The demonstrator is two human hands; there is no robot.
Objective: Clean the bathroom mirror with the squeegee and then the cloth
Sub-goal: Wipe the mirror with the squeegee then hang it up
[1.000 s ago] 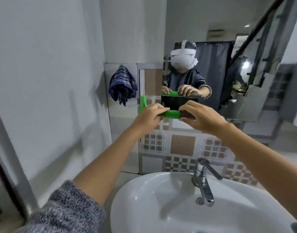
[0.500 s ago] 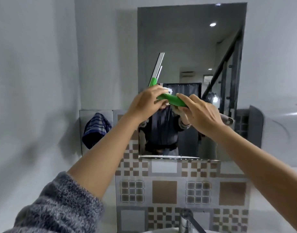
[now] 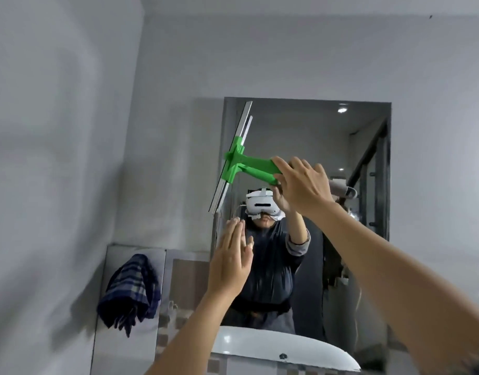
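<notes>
Head view: green squeegee (image 3: pixel 249 165), silver blade tilted against mirror (image 3: pixel 314 147)

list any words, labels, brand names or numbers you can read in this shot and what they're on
None can be read. The green plastic squeegee, white headset reflected in the wall mirror, and blue checked cloth show no print. The scene is motion-blurred.

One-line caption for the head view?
Right hand holds green squeegee at the mirror's left edge; left hand open; cloth hanging.

Plaid cloth (image 3: pixel 128 290) seemingly on wall panel (image 3: pixel 108 347)
</notes>
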